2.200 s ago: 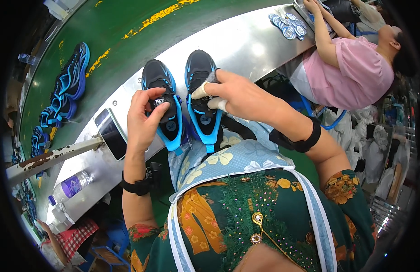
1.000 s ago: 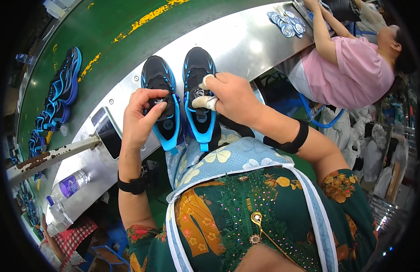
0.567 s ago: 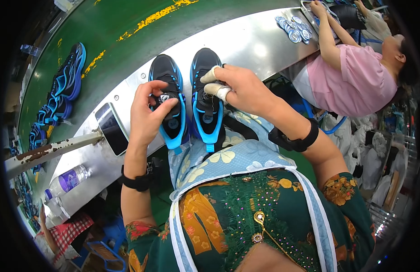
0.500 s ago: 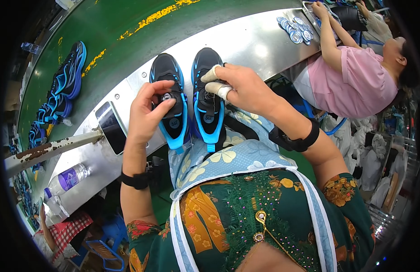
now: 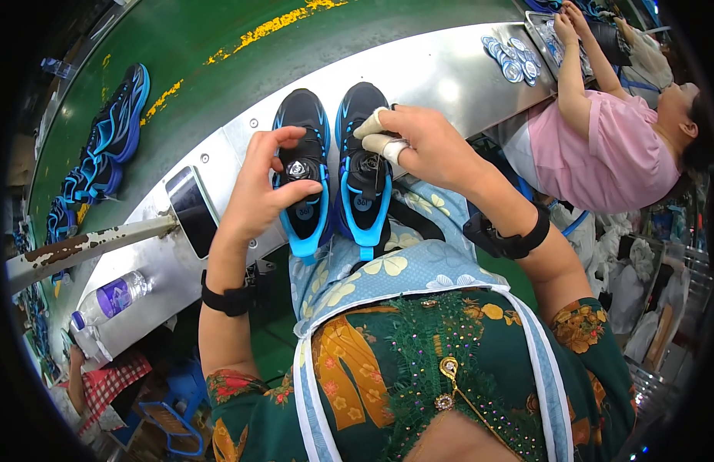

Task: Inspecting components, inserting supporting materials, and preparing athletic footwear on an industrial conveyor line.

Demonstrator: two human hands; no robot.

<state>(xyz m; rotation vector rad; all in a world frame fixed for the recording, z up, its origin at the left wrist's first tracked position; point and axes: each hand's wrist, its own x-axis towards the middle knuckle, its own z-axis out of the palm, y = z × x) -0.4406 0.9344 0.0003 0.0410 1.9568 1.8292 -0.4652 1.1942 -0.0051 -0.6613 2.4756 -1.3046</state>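
Note:
Two black sneakers with bright blue trim, a left shoe (image 5: 306, 108) and a right shoe (image 5: 365, 98), stand side by side at the metal table's edge, toes pointing away from me. Each has a round dial on its tongue. My left hand (image 5: 257, 185) is open over the left shoe, thumb and forefinger spread on either side of its silvery dial (image 5: 299, 169). My right hand (image 5: 434, 146), with pale covers on two fingers, is at the right shoe just above its dark dial (image 5: 368, 162). Those fingertips are bent close together; anything between them is hidden.
A phone (image 5: 191, 209) lies left of my left hand, beside a rusty metal bar (image 5: 95, 245). A water bottle (image 5: 114, 299) lies nearer. More sneakers (image 5: 118, 123) sit on the green surface. Round blue-white discs (image 5: 513, 61) lie near a co-worker in pink (image 5: 596, 154).
Both shoes and the table appear shifted slightly right in view. My left thumb and forefinger have spread wider and come off the left dial. The right hand stays by the right shoe.

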